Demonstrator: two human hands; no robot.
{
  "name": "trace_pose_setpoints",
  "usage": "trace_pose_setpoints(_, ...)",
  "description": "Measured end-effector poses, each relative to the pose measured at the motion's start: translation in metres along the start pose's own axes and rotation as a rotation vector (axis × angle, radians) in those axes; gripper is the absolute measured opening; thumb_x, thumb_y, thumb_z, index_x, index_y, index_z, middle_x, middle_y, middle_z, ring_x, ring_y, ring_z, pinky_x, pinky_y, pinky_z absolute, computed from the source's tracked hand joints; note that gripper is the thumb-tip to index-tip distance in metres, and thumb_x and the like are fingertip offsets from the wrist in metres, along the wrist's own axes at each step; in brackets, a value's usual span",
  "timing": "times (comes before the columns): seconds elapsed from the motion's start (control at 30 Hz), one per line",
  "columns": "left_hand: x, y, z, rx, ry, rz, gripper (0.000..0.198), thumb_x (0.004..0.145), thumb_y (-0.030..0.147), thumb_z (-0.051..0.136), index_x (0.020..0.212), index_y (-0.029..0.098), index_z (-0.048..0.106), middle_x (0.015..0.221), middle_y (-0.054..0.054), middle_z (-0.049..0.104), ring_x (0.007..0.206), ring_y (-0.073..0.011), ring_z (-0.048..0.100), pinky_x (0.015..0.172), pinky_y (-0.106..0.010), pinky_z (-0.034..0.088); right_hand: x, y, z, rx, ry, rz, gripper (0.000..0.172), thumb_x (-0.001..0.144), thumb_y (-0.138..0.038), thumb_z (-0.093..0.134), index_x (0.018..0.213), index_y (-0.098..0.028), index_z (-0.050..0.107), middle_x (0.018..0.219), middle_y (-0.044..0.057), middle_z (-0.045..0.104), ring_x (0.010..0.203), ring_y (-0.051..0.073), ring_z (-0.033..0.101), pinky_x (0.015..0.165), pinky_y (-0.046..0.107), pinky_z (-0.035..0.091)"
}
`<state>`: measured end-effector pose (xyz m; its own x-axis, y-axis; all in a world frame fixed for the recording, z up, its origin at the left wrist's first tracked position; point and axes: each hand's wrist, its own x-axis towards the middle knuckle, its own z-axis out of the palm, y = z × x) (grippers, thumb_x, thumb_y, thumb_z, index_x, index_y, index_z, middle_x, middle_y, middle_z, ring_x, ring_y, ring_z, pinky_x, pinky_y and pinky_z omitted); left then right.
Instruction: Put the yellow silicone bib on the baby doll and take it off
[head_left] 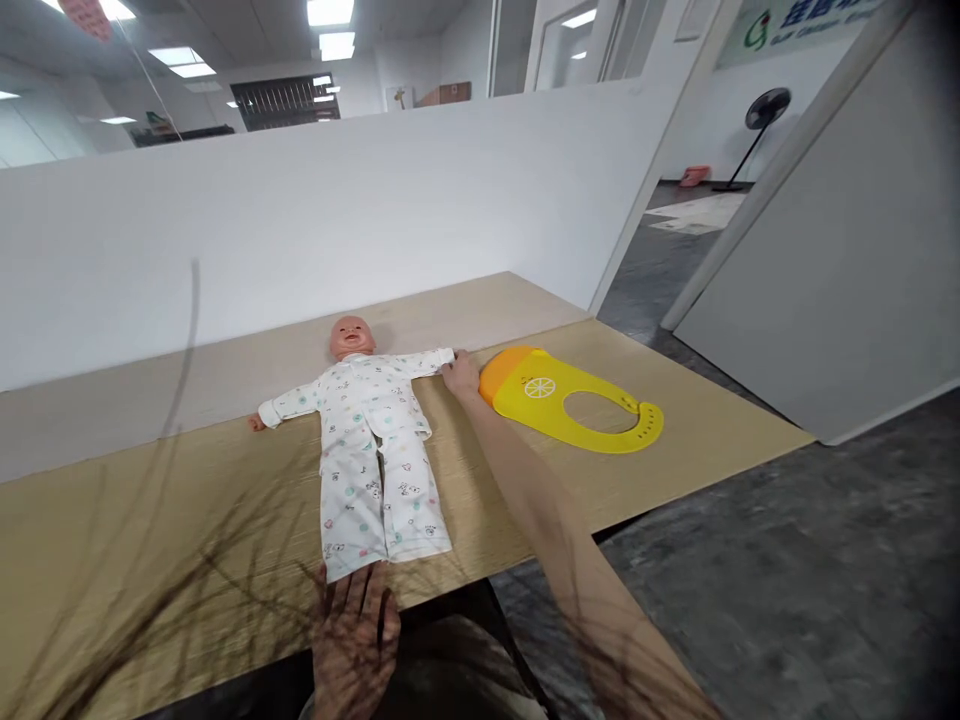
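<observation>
doll: centre frame, on its back on the table; long axis runs head far, feet near.
right hand: touching the doll's outstretched sleeve end; can't tell whether it grips.
left hand: lower centre, flat, fingers spread, at the trouser cuffs.
bib: yellow, just right of the right hand.

A doll in white pyjamas lies face up on a wooden table, arms spread. The right hand touches the doll's sleeve cuff on the side of a yellow bib, which lies flat just beyond that arm. The left hand rests flat, fingers spread, at the doll's trouser hems.
</observation>
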<state>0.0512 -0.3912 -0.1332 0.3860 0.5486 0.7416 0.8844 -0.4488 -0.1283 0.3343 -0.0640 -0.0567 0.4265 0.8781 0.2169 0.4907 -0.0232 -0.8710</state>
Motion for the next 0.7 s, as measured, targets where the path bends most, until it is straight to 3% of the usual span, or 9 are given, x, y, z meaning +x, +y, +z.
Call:
trace_pose_setpoints(0.17,0.003,-0.001,-0.002,0.010,0.042,0.052,0.030,0.098,0.021,0.051,0.115,0.031,0.074,0.109,0.000,0.081,0.097,-0.0261,0.076,0.136,-0.043,0.012,-0.024,0.004,0.009,0.022,0.067,-0.084,0.057,0.100,-0.016,0.048,0.155,-0.004,0.037,0.153,0.023,0.049,0.138,0.029,0.049,0.117,0.040,0.039)
trace_pose_setpoints(0.27,0.000,-0.004,0.000,0.038,0.051,0.056,0.030,0.098,0.021,0.053,0.114,0.030,0.076,0.108,0.000,0.082,0.095,-0.0252,0.076,0.137,-0.042,0.008,-0.039,0.007,0.014,0.075,0.117,-0.129,0.063,0.096,-0.016,0.048,0.156,-0.004,0.032,0.159,0.023,0.040,0.148,0.028,0.038,0.124,0.040,0.034)
trace_pose_setpoints(0.4,-0.011,0.001,0.008,0.039,0.013,0.070,0.038,0.096,0.020,0.056,0.131,0.028,0.071,0.124,-0.001,0.078,0.110,-0.0239,0.074,0.138,-0.043,0.005,-0.059,0.010,0.018,0.134,0.115,-0.120,0.061,0.088,-0.016,0.053,0.148,-0.007,0.041,0.152,0.024,0.044,0.142,0.031,0.044,0.123,0.043,0.036)
trace_pose_setpoints(0.47,-0.016,0.011,0.012,0.009,0.005,0.040,0.048,0.095,0.026,0.058,0.143,0.028,0.065,0.136,-0.003,0.073,0.120,-0.0260,0.071,0.136,-0.048,0.022,-0.072,0.011,0.021,0.163,0.073,-0.116,0.055,0.087,-0.018,0.054,0.140,-0.008,0.045,0.145,0.023,0.049,0.136,0.032,0.050,0.120,0.044,0.038)
trace_pose_setpoints(0.57,-0.022,0.030,0.010,-0.037,-0.006,0.000,0.061,0.091,0.032,0.058,0.153,0.034,0.057,0.145,-0.007,0.066,0.129,-0.0322,0.066,0.108,-0.060,0.057,-0.094,0.013,0.026,0.210,-0.009,-0.131,0.046,0.086,-0.020,0.056,0.130,-0.012,0.050,0.136,0.020,0.057,0.124,0.030,0.058,0.114,0.042,0.043)
trace_pose_setpoints(0.63,-0.027,0.036,0.005,-0.104,0.004,0.012,0.065,0.089,0.028,0.057,0.154,0.039,0.055,0.145,-0.007,0.065,0.129,-0.0336,0.066,0.096,-0.062,0.064,-0.106,0.013,0.030,0.225,-0.039,-0.149,0.041,0.085,-0.022,0.058,0.125,-0.016,0.053,0.135,0.017,0.061,0.121,0.028,0.060,0.112,0.040,0.045)
trace_pose_setpoints(0.7,-0.034,0.032,0.000,-0.205,0.048,-0.007,0.064,0.088,0.022,0.057,0.148,0.043,0.059,0.137,-0.005,0.071,0.123,-0.0325,0.070,0.094,-0.058,0.066,-0.113,0.014,0.032,0.240,-0.042,-0.154,0.036,0.085,-0.024,0.058,0.121,-0.018,0.054,0.133,0.015,0.063,0.122,0.028,0.060,0.111,0.039,0.046)
